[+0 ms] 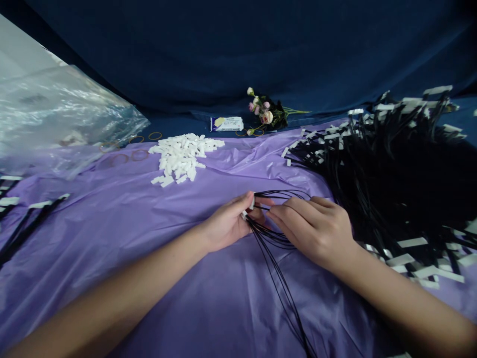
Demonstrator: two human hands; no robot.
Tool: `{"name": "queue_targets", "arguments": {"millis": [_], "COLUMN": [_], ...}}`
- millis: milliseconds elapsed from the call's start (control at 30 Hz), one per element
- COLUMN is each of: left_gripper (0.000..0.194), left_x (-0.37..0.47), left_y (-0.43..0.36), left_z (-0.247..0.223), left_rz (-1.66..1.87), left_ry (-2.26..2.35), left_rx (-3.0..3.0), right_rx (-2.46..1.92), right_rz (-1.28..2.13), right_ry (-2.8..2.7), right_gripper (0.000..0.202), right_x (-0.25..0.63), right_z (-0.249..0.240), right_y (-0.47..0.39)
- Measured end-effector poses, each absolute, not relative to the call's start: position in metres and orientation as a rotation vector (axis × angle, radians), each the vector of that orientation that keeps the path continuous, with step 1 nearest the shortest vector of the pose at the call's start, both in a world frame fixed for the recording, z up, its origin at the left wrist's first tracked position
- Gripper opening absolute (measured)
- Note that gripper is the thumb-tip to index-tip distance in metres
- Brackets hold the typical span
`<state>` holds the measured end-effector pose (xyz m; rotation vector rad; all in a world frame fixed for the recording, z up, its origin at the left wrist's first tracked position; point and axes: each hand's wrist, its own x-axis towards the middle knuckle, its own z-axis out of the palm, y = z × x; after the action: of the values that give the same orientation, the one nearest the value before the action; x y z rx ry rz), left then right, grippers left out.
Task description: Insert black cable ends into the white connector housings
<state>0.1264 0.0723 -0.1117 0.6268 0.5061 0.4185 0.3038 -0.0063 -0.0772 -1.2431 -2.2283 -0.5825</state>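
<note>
My left hand [234, 219] is closed on a small white connector [252, 201], pinched between thumb and fingers. Just below it, a second white connector piece [244, 215] shows at the fingers. Thin black wires [279, 283] run from the connectors, some looping right and others hanging down toward the front edge of the view. My right hand [316, 226] is closed, with thumb and forefinger pinching a black wire close to the connector. Its other fingers are curled and partly hide the wire loops.
White connector housings [182, 154] lie heaped on the purple cloth [130, 209]. A large pile of black wires [402, 174] with white ends fills the right. More wire bundles [33, 223] lie left, near clear plastic [70, 114]. Artificial flowers [266, 117] and a small packet [226, 124] sit at the back.
</note>
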Motion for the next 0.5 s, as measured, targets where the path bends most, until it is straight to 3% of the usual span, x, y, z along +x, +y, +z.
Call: {"name": "queue_targets", "arguments": {"millis": [333,500], "left_gripper": [0.03,0.031], "left_x": [0.1262,0.1284], "left_y": [0.0726,0.0734], "left_z": [-0.1111,-0.1069], "left_rz": [0.442,0.504], "left_ry": [0.51,0.516], "left_rx": [0.539,0.452], "right_rx": [-1.293,-1.315], "right_rz": [-0.623,-0.639], "right_ry": [-2.19,-2.059], "right_gripper": [0.005,0.032], "right_x": [0.3043,0.3097], "right_z": [-0.0758,-0.0731], "right_y": [-0.004,-0.0083]}}
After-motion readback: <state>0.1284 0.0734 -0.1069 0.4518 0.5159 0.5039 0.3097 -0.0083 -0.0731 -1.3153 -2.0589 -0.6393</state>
